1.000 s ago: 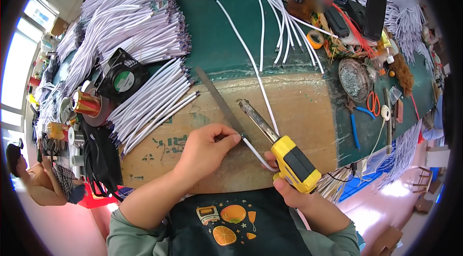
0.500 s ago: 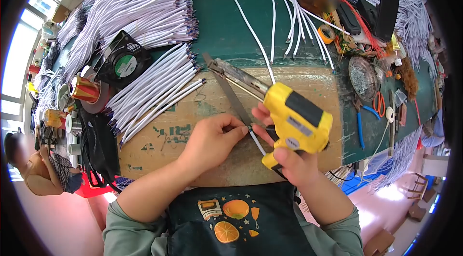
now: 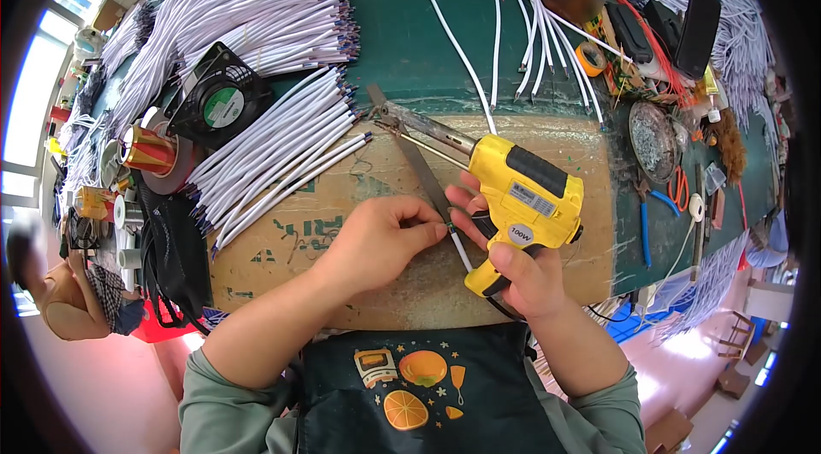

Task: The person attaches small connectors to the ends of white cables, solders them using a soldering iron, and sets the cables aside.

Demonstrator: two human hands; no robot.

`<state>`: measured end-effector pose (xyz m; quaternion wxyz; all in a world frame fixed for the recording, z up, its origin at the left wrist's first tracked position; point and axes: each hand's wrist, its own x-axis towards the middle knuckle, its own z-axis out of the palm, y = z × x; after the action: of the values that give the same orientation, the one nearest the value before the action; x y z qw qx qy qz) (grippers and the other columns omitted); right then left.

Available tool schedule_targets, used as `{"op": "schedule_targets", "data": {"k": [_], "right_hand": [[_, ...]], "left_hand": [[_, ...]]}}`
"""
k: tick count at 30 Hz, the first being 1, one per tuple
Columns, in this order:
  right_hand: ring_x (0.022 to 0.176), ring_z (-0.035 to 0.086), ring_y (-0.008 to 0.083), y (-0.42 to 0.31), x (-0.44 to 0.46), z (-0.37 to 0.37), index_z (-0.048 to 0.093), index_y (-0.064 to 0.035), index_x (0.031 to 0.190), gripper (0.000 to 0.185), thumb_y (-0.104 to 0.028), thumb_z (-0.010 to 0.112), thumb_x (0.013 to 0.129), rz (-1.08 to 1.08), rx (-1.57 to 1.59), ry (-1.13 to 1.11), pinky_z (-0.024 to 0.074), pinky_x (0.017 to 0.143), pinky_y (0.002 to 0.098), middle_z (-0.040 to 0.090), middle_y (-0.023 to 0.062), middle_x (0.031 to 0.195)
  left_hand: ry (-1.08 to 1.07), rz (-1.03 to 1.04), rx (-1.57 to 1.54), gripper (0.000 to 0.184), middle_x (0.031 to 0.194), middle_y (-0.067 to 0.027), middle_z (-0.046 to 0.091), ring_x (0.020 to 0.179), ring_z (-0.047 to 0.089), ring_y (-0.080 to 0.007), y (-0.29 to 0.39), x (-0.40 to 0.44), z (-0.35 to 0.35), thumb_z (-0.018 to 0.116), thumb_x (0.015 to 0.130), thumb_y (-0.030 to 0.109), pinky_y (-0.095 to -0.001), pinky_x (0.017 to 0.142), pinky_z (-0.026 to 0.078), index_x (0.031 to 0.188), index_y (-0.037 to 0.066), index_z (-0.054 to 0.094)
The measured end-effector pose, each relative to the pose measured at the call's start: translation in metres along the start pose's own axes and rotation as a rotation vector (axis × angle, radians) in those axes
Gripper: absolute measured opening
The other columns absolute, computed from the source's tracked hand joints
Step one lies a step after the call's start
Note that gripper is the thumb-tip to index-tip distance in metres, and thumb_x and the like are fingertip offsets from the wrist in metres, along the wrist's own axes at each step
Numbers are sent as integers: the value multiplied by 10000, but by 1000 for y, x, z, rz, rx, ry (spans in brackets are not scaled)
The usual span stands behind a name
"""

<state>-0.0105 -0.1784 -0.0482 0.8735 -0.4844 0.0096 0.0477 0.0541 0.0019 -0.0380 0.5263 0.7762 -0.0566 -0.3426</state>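
Note:
My right hand (image 3: 534, 283) is wrapped round the handle of a yellow and black soldering gun (image 3: 517, 189) marked 100W. Its metal barrel points up and left, and the tip lies over a flat metal strip (image 3: 419, 168). My left hand (image 3: 385, 240) is closed in a pinch at the end of a short white-sleeved cable (image 3: 460, 249), beside the strip's lower end. Fingers partly hide that cable end. Some right fingers reach forward near the same spot. Under both hands lies a worn cardboard sheet (image 3: 359, 197).
Left of my hands are a row of white cables (image 3: 274, 155), a black fan (image 3: 224, 103) and a reel (image 3: 150, 150). Rightward sit blue-handled pliers (image 3: 645, 232), a metal dish (image 3: 654, 142) and orange tape (image 3: 590, 58). A person (image 3: 73, 291) is at far left.
The view has shifted slightly, and the soldering gun has turned a little so its label faces me more. Both hands keep their grips near the cable end.

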Motion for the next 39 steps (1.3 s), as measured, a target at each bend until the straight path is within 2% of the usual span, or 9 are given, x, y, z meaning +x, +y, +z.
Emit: {"op": "schedule_targets", "data": {"k": [8,15,16,17,23,26,29,31,39], "right_hand": [[1259,459,281,-4,-12,-6,344,-27,1382,628,-130,650,844,-66,47,-29,384,1048,426,461,155,1337],[660,568,181,-5,-89,-43,406,-39,1301,746,-362,783,744,57,-153,52,477,573,317,578,68,799],[649,535,118,-10,-96,-34,564,-30,884,432,-398,758,769,98,-147,122,440,578,246,551,38,707],[639,520,109,-5,-107,-37,560,-34,898,424,-374,772,761,87,-186,154,432,574,240,540,29,715],[673,526,111,7,-128,-44,556,-38,948,400,-349,749,786,189,-177,70,420,590,238,553,32,779],[888,587,158,4,-97,-13,502,-16,1176,551,-347,729,799,85,-65,57,474,744,292,582,95,1025],[1352,329,266,-2,-70,2,203,-11,1449,867,-346,696,819,44,-28,-91,262,1114,410,318,178,1448],[1369,285,334,4,-56,10,206,-71,1454,1018,-407,800,699,46,-20,-5,262,1121,439,245,130,1499],[1388,246,332,10,-39,8,211,-85,1456,919,-353,758,768,128,-226,-5,190,1136,459,273,100,1473]], "left_hand": [[-25,13,-24,160,734,5,612,653,516,-64,-2,3,-2,671,846,145,-229,593,420,909,-2,677],[-70,42,34,137,738,1,630,668,532,-65,2,8,-9,670,830,132,-236,611,435,891,10,688],[-86,46,43,135,734,2,630,664,535,-64,2,9,-10,671,826,130,-236,608,436,890,13,689],[-83,40,37,135,734,2,630,664,535,-64,3,10,-12,671,826,130,-236,608,436,890,13,689],[-153,-72,6,122,683,19,593,574,488,-45,10,11,-14,669,828,138,-216,514,383,875,27,685],[-128,-67,-37,114,660,26,566,539,455,-40,4,10,-8,661,835,136,-213,483,352,855,25,676],[-70,-41,-111,119,653,25,559,543,454,-44,-2,6,-1,655,839,133,-212,489,351,859,16,665],[-31,-129,-84,193,739,-49,639,688,559,-106,0,3,1,654,820,185,-284,648,456,883,4,673],[-43,-54,-72,162,669,18,560,574,473,-59,-2,3,0,653,862,159,-221,522,375,906,3,654]]}}
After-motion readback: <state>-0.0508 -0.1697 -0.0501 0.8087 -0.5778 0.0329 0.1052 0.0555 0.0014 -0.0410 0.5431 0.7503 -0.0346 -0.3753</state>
